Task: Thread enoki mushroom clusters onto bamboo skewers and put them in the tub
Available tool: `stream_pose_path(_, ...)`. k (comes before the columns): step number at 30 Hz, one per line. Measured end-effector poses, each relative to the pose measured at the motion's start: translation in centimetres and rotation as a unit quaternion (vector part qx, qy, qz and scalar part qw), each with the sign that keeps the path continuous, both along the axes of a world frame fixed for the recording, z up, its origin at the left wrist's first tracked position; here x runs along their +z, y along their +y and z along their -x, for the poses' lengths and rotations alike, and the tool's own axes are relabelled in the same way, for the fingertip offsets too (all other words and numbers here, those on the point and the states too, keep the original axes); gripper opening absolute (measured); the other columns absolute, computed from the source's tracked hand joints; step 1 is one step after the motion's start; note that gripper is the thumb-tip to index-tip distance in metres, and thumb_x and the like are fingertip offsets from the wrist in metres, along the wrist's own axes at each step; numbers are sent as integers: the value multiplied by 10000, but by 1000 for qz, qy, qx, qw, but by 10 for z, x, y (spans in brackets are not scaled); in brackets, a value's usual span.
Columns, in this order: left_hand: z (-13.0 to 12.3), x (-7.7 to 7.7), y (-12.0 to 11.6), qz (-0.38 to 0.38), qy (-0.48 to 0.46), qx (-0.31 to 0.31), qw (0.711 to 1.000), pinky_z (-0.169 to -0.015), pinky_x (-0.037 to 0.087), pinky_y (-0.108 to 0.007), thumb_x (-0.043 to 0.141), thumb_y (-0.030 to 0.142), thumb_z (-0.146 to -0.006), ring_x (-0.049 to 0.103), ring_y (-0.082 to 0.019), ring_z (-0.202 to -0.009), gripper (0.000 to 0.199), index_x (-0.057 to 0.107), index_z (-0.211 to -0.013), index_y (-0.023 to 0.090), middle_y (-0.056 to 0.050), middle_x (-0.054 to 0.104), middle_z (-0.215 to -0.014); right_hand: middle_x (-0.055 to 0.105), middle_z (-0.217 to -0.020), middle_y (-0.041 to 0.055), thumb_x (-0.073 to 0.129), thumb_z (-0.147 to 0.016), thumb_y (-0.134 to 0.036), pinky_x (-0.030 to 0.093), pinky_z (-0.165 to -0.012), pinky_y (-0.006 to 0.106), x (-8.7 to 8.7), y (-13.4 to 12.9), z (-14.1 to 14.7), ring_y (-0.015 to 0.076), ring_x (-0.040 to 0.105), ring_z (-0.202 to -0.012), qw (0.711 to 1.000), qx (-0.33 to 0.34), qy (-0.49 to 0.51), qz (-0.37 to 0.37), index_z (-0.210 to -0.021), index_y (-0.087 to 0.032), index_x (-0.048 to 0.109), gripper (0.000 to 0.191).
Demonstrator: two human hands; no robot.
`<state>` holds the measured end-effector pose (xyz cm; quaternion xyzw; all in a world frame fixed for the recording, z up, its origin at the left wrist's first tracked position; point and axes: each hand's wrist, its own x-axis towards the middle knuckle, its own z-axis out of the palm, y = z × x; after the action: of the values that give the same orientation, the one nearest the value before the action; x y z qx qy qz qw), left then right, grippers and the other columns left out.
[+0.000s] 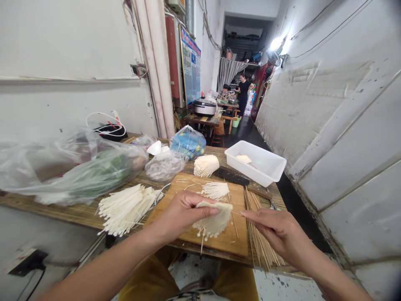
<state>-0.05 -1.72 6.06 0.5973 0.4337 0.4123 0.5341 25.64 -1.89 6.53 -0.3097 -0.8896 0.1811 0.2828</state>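
Observation:
My left hand (pixel 184 211) pinches a flat fan of enoki mushrooms (pixel 216 220) above the wooden cutting board (pixel 233 244). Between the fingertips of my right hand (pixel 275 228) is a thin wooden skewer (pixel 237 213), its other end at the root edge of the fan. Another small enoki fan (pixel 216 190) lies on the board behind my left hand, with a loose skewer (pixel 234 223) near it. Many skewers (pixel 260 232) lie in a pile right of the board, partly behind my right hand. A large enoki pile (pixel 127 209) rests on the table left of the board.
Behind the board are an enoki bundle (pixel 206 166), a dark cleaver (pixel 232 176) and a white tray (pixel 269 177) holding a small piece. Plastic bags (pixel 78 167) cover the table's left. Two people are far back, one standing (pixel 243 94).

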Motion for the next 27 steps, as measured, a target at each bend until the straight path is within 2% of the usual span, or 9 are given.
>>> stream_pose_path(4,-2,-5,0,10,-19,-6,1000,-680,529,-247,726,301,-716,681,-145,-723,152,764,-849,239,-17,766,-882,700,-821,50,424,-944,-149,516,-659,257,0,2,2,142,650,-737,1000,8,13,11,-1200,-244,628,341)
stream_pose_path(7,-2,-5,-1,-16,-2,9,1000,-687,548,-255,716,275,-727,698,-160,-755,147,761,-862,235,-22,764,-895,694,-815,45,428,-945,-150,511,-676,261,-1,3,2,145,647,-755,1000,6,18,15,-1197,-251,630,338)
stream_pose_path(12,-1,4,-8,-136,3,59,989,-790,572,-276,723,167,-705,715,-189,-853,186,760,-867,252,-11,758,-902,636,-755,21,438,-927,-96,449,-594,216,5,-1,3,111,591,-670,998,30,50,-11,-1203,-244,621,362)
stream_pose_path(14,2,7,-14,-198,-11,47,979,-802,578,-285,707,139,-722,719,-188,-845,194,759,-859,266,-8,757,-896,571,-701,-2,431,-921,-72,403,-549,200,9,-9,4,95,547,-621,998,37,42,-18,-1226,-247,601,391)
stream_pose_path(17,7,6,-25,-293,-22,-1,956,-863,565,-336,677,141,-768,712,-199,-885,228,743,-934,283,-23,748,-939,547,-746,3,438,-913,-65,392,-550,203,9,-25,5,94,529,-638,999,44,14,-4,-1280,-236,543,418)
stream_pose_path(19,8,0,-33,-317,-10,-40,948,-902,547,-369,656,175,-799,703,-206,-918,250,719,-1007,298,-29,740,-975,561,-780,11,453,-917,-91,404,-563,209,4,-36,6,103,531,-658,999,49,-5,-4,-1319,-227,490,426)
stream_pose_path(22,7,-17,-44,-310,15,-59,949,-913,541,-380,640,255,-822,710,-205,-890,216,711,-1017,311,-25,743,-964,548,-724,-12,435,-941,-139,379,-526,217,-8,-48,8,109,501,-597,997,56,-36,-29,-1366,-239,420,438)
stream_pose_path(27,5,-52,-60,-318,7,-58,946,-946,517,-390,617,203,-837,703,-193,-918,321,646,-1133,323,-26,737,-1021,523,-682,-13,344,-968,-140,304,-488,233,-24,-59,14,113,446,-543,997,70,-28,-33,-1317,-213,481,381)
